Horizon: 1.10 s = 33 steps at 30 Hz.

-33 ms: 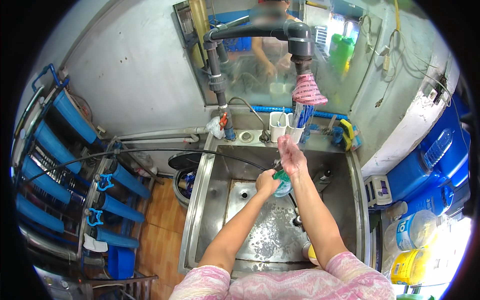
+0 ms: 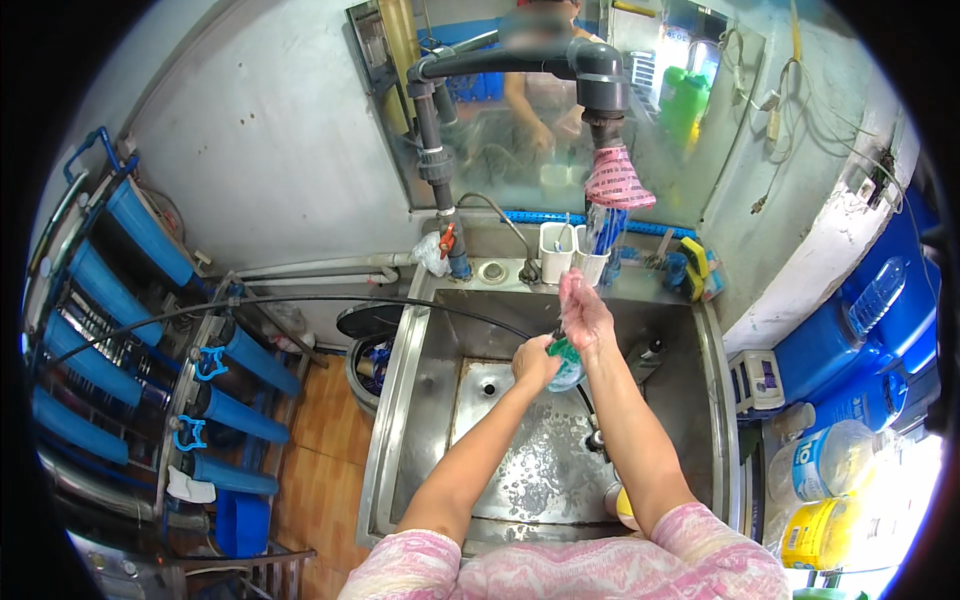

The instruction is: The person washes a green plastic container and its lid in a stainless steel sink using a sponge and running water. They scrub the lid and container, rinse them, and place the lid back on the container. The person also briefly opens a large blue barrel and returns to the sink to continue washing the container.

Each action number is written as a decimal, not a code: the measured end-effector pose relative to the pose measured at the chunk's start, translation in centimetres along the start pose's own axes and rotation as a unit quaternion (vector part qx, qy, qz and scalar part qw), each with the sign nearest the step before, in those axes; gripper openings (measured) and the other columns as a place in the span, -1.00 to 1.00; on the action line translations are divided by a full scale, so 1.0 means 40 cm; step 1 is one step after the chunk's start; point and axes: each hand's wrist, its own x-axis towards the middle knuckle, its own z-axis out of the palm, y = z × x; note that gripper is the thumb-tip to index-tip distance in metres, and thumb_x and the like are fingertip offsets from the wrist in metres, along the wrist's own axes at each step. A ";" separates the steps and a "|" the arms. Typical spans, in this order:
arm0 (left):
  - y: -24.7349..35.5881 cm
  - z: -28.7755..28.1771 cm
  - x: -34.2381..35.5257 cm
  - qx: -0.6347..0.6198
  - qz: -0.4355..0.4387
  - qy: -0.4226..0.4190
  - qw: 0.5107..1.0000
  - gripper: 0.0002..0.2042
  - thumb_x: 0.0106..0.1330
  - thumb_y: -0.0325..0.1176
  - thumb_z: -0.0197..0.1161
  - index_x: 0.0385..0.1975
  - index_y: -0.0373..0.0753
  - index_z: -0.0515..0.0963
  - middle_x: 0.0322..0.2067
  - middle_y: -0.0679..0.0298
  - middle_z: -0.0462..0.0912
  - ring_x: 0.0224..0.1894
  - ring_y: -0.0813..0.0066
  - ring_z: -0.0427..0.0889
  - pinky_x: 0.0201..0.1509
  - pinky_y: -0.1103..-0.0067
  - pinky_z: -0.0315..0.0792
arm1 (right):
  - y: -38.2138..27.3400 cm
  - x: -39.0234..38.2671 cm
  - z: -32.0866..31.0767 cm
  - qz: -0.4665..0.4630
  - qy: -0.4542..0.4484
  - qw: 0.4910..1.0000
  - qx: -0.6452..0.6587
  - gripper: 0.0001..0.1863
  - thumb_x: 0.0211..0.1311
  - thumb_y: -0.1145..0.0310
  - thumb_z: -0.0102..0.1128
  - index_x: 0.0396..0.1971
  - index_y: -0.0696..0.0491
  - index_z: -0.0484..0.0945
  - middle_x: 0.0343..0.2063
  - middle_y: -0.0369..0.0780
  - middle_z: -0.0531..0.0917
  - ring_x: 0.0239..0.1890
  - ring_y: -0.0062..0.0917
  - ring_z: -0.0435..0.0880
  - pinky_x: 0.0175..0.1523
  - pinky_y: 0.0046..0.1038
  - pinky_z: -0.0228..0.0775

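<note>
Over the steel sink, my left hand is closed around a clear and green rounded container. Its exact kind is hard to make out, since my fingers and right wrist cover part of it. My right hand is raised higher and farther back, wet, with its fingers stretched out and no object visible in it. Water falls onto it from an outlet wrapped in pink printed tape. Just behind that hand stand two white holders on the sink's back ledge.
Dark pipes arch over the sink before a mirror. A black hose crosses in from the left. A dark bottle and a yellow-topped container stand in the basin. Blue filter housings line the left; large plastic bottles the right.
My right hand has shifted very slightly under the falling water. My left hand keeps its hold on the container in about the same place.
</note>
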 end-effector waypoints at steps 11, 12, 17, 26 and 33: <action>0.082 0.029 0.050 0.001 0.107 0.104 0.989 -0.62 0.11 -0.02 0.18 -0.51 -0.29 0.60 -0.45 -0.05 0.64 -0.30 -0.05 0.63 -0.23 0.19 0.48 | -0.016 -0.022 0.068 0.058 -0.119 0.989 -0.069 -0.48 0.32 0.08 0.03 -0.81 -0.09 0.14 -0.93 -0.40 0.08 -0.89 -0.56 0.05 -0.74 -0.45 -0.03; 0.080 0.035 0.060 0.003 0.131 0.120 0.984 -0.63 0.12 -0.04 0.17 -0.55 -0.30 0.59 -0.47 -0.06 0.64 -0.31 -0.06 0.63 -0.25 0.18 0.48 | -0.021 -0.021 0.075 0.066 -0.101 0.991 -0.051 -0.45 0.34 0.09 0.00 -0.83 -0.10 0.08 -0.92 -0.39 0.06 -0.87 -0.53 0.05 -0.71 -0.43 -0.01; 0.057 0.066 0.102 0.143 0.183 0.076 0.970 -0.73 0.20 -0.14 0.07 -0.30 -0.21 0.55 -0.38 0.05 0.64 -0.28 0.03 0.63 -0.18 0.24 0.50 | 0.001 -0.050 0.087 -0.023 -0.071 0.912 -0.403 -0.50 0.25 0.16 0.09 -0.89 0.01 0.34 -0.82 -0.30 0.37 -0.67 -0.45 0.36 -0.45 -0.39 0.25; 0.037 0.004 0.074 0.053 0.360 0.182 0.914 -0.71 0.23 -0.31 0.08 -0.06 -0.22 0.40 -0.20 0.15 0.57 -0.16 0.15 0.56 -0.09 0.36 0.46 | 0.005 -0.081 0.012 -0.345 -0.247 0.329 -0.844 -0.58 0.18 -0.06 0.07 -0.23 -0.04 0.66 -0.24 -0.14 0.67 -0.17 -0.24 0.64 0.14 -0.15 0.26; -0.042 -0.065 -0.024 -0.112 0.240 0.303 0.916 -0.83 0.22 -0.45 0.16 -0.21 -0.25 0.48 -0.36 0.06 0.58 -0.27 0.07 0.57 -0.21 0.44 0.44 | -0.092 -0.039 0.069 0.086 -0.106 0.528 -0.838 -0.41 0.30 -0.12 -0.06 0.09 0.03 0.50 -0.04 -0.16 0.63 -0.01 -0.33 0.60 0.11 -0.32 0.35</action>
